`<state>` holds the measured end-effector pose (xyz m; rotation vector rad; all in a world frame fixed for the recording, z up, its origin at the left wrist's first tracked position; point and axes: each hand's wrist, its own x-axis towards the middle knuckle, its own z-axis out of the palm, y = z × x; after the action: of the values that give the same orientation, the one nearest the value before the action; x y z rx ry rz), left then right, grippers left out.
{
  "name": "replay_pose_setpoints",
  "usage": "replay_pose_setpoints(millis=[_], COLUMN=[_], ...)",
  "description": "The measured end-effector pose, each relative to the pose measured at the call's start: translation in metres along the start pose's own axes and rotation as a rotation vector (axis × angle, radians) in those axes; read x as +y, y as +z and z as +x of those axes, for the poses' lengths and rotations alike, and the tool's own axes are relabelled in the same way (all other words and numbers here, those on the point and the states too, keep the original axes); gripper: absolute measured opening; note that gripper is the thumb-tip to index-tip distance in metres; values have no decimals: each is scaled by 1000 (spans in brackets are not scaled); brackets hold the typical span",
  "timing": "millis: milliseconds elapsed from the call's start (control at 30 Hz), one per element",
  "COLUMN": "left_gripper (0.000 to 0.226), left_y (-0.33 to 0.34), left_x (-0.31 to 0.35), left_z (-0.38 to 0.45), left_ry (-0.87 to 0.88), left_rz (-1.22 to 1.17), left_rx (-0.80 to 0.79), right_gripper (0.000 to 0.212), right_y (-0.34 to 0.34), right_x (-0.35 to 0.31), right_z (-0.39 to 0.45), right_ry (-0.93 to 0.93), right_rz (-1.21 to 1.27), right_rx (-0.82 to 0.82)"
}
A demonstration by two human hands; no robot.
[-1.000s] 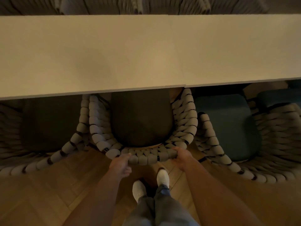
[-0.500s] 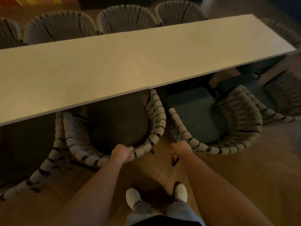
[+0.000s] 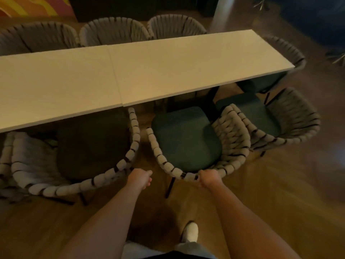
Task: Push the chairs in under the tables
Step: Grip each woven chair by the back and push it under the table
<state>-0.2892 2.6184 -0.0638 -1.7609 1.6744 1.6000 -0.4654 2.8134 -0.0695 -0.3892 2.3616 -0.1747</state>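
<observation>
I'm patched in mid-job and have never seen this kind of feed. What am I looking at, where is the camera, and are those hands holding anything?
There is no machine here: a person wears one wide-angle camera on the head, looking forward and down at their own bare arms. Ahead stands a long white table with rope-backed chairs around it; nothing shows on its top. The right hand grips the back rim of the teal-cushioned chair, whose seat stands mostly outside the table edge. The left hand is loosely curled in the gap between that chair and the dark-cushioned chair beside it, holding nothing. A foot in a white sock shows on the wooden floor.
</observation>
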Motion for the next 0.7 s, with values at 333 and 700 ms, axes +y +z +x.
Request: replay_pose_setpoints(millis=[333,700], left_gripper=[18,23], left_y=[98,142], left_x=[38,88], left_z=[-6,40], left_ry=[-37,-190], left_rz=[-19,-36], left_rx=[21,17], right_gripper=[45,33], right_y=[-77,-106], right_x=[98,129], right_z=[50,111], right_ry=[76,177], right_rz=[214,236], right_rx=[-58,63])
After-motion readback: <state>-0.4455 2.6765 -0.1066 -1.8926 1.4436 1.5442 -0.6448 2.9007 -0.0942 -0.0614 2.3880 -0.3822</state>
